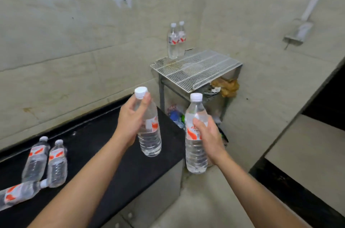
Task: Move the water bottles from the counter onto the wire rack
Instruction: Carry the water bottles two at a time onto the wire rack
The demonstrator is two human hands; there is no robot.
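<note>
My left hand (131, 118) grips a clear water bottle (150, 138) with a white cap and red-and-white label, held in the air above the black counter (104, 145). My right hand (210, 139) holds a second such bottle (196, 155) upright, off the counter's right end. Both are short of the white wire rack (196, 69) in the corner. Two bottles (175, 41) stand at the rack's back left. On the counter's left, two bottles (46, 162) stand upright and one bottle (18, 193) lies on its side.
The rack rests on a grey metal frame (162, 93) against tiled walls. Crumpled bags and litter (225, 87) lie under it. A tiled ledge with a dark edge (306, 155) runs along the right. A white pipe and bracket (300, 31) hang on the right wall.
</note>
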